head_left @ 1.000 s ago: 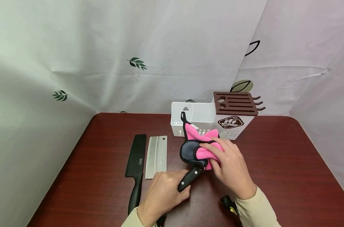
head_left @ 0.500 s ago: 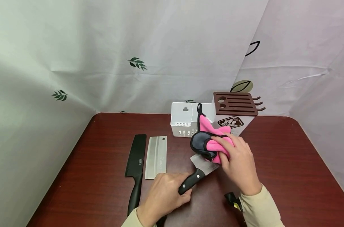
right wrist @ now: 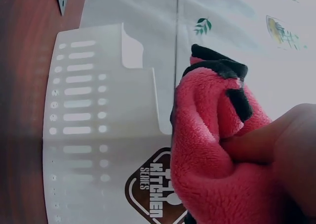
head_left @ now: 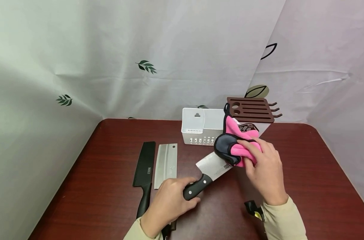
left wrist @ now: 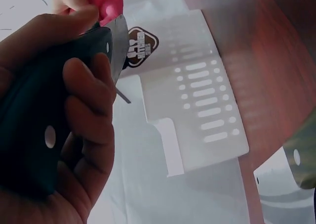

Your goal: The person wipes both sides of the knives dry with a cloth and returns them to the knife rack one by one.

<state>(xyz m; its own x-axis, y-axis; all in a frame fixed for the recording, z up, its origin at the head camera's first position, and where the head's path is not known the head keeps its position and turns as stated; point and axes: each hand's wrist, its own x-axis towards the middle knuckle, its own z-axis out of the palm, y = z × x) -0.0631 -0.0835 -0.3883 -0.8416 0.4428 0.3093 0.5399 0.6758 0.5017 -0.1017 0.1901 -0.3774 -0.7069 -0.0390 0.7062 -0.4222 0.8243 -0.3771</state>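
While the left hand (head_left: 171, 200) gripped the black handle (head_left: 197, 187) of the knife (head_left: 213, 166), the right hand (head_left: 267, 170) pinched a bunched pink cloth (head_left: 242, 151) over the blade's far end, so the knife slanted between the 2, in front of the white rack (head_left: 197, 138). Wiping well, it seemed, called for a steady handle, cloth kept thick between fingertips and edge, and strokes running towards the tip. The left wrist view showed curled fingers (left wrist: 91, 115) that the head view hid; the right wrist view showed a finger (right wrist: 247, 147) sunk into plush folds, and the rack's label (right wrist: 154, 187), partly covered in the head view.
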